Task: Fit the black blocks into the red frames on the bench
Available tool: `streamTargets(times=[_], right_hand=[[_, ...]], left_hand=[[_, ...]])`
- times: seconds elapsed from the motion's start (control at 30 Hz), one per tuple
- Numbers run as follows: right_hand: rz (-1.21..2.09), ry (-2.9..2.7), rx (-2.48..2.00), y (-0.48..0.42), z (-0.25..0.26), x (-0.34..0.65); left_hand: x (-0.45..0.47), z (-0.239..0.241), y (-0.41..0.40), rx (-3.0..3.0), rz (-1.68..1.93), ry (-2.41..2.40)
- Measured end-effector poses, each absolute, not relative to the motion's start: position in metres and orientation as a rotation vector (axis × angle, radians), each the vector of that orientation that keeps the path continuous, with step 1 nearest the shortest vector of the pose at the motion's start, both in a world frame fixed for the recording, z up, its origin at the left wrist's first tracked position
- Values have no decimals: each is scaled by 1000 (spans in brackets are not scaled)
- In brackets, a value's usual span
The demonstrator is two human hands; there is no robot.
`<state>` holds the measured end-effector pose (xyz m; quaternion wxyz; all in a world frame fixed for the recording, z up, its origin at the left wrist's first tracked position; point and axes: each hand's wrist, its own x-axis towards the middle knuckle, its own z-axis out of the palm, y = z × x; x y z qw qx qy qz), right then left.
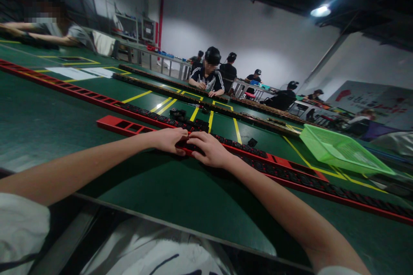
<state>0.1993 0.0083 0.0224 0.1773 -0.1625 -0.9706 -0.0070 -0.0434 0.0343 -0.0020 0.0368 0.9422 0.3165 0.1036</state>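
Observation:
Both my hands work close together at the long red slotted strip (124,125) nearest me. My left hand (171,141) has thumb and fingers closed at the strip's front edge. Just right of it, my right hand (211,148) curls its fingers over the same spot, thumb toward me. A dark piece shows between the fingertips, but what each hand grips is mostly hidden. To the right the strip's openings hold square black parts (258,165), while those at its left end are bare. Behind it lies a second red strip (80,91), partly filled with similar black parts.
Loose black parts (177,114) sit behind the strips, and another black part (252,142) lies farther right. A green basket (348,150) stands at right. Dark long strips (155,87) cross the green table, near white papers (72,73). A person (208,75) works opposite.

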Motion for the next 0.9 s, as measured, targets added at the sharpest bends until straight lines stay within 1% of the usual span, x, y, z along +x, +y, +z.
streamTargets(times=[0.17, 0.5, 0.63, 0.9], right_hand=[[50, -2834, -423, 10, 23, 200], [-69, -2744, -463, 6, 23, 199], [-47, -2765, -454, 8, 22, 199], [-68, -2752, -412, 10, 20, 199]], left_hand=[[-43, 2, 31, 2899, 278, 965], [-43, -1, 34, 2893, 310, 945], [-44, -2, 34, 2885, 339, 938], [-43, 1, 31, 2897, 279, 970]])
